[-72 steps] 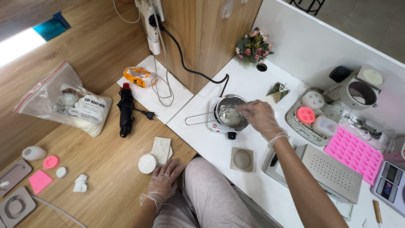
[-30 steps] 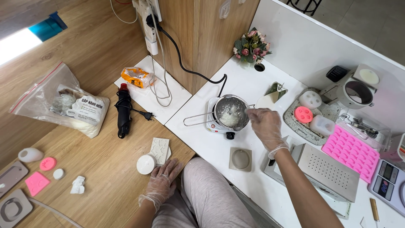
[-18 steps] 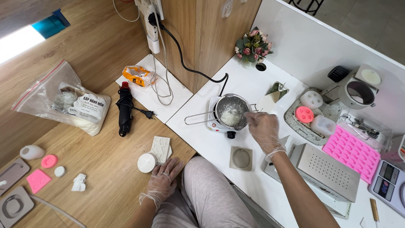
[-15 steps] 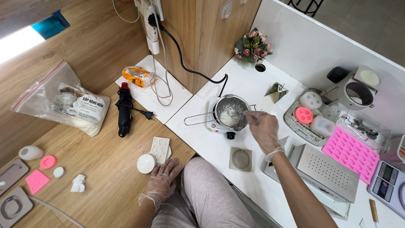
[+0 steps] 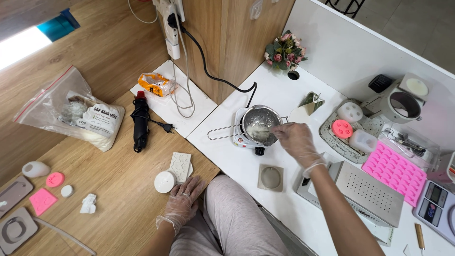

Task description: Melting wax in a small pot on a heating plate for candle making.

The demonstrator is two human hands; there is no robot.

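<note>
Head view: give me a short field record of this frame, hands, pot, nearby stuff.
right hand: gloved, at the rim of the metal pot, holding a thin stirrer that dips into it
pot contents: white, lumpy mass
pot support: small white hot plate on the white counter
left hand: gloved, flat on the wooden table, beside a round white mould
right of pot: tray with pink and white moulds
far left: plastic bag

Both hands wore thin, crinkly clear plastic gloves: right hand (image 5: 296, 141), left hand (image 5: 184, 199). The small pot (image 5: 259, 124) was shiny metal with a wire handle, holding matt white lumpy wax (image 5: 256, 131). The counter (image 5: 246, 166) looked smooth glossy white; the adjoining table (image 5: 113, 189) was matt wood grain, and the pink mold (image 5: 395, 171) looked like soft silicone.
</note>
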